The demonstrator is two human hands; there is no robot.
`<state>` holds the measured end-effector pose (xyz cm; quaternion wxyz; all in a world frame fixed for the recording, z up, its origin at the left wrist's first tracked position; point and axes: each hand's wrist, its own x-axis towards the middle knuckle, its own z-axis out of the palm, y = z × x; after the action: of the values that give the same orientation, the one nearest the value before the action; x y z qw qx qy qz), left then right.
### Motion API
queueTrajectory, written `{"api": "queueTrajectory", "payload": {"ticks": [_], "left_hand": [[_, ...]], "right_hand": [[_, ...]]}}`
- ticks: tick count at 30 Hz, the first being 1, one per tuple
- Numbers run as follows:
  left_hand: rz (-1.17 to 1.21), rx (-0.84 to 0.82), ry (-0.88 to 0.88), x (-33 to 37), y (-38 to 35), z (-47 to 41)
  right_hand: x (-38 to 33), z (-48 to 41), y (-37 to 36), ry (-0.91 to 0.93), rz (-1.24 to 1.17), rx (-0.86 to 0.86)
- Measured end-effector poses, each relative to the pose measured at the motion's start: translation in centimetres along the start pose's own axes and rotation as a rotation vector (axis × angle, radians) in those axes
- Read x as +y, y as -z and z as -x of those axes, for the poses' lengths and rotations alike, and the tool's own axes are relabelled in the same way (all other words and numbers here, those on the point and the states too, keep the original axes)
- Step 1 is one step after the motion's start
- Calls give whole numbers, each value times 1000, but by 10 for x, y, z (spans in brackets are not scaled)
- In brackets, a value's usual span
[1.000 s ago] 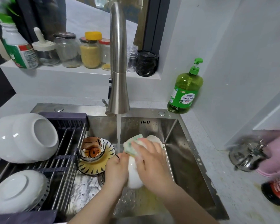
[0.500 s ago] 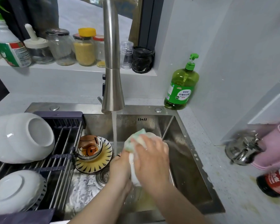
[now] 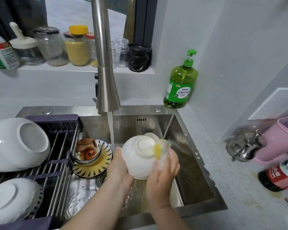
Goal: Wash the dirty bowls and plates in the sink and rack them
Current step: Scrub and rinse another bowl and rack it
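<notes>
Bowl [image 3: 138, 161], white and bottom up, sits between both hands over the sink [image 3: 191, 183]. Fingers of the left hand [image 3: 118, 170] curl round its left side; fingers of the right hand [image 3: 163, 178] grip one sponge [image 3: 160, 151] against its right side. In the sink wait one painted bowl [image 3: 87, 151] on one striped plate [image 3: 96, 170]. Two white dishes [image 3: 15, 143] lie on the rack [image 3: 60, 171].

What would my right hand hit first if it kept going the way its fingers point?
Your right hand holds the sponge against the bowl, so the bowl comes first; depth beyond it is unclear.
</notes>
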<state>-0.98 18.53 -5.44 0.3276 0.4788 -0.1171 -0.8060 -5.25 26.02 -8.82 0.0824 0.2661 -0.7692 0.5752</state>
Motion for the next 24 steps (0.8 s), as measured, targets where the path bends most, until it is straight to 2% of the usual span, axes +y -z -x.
{"api": "queueTrajectory", "payload": {"ticks": [2,3,5,6,9,12,15,17,19,21,22,24], "left_hand": [[-81,-4,-49,0,0,7],[-138,-19,-77,0,-2,12],[-258,-54,-155,-1,-3,18],[-320,-66,-177,-2,-3,20],[-467,-100,-239,-6,-4,25],[-503,-101,-282,-5,-4,28],[-482,-42,-303,-2,-2,22],[-367,-4,-256,0,0,19],[-286,-14,-198,4,1,18],[-250,-11,-177,5,3,18],[-245,1,-175,5,4,19],[-249,30,-178,2,6,23]], "right_hand": [[-1,-21,8,-564,-282,-96],[4,-36,13,-752,-390,-199],[10,-63,23,-850,-438,-423],[9,-74,25,-834,-426,-509],[-10,-91,28,-677,-119,-700],[-25,-88,33,-428,0,-652],[-36,-69,33,63,149,-620],[-40,-52,27,453,365,-456],[-36,-37,23,633,398,-398],[-23,-33,21,696,332,-344],[-20,-35,23,624,273,-338],[-15,-44,25,298,113,-349]]}}
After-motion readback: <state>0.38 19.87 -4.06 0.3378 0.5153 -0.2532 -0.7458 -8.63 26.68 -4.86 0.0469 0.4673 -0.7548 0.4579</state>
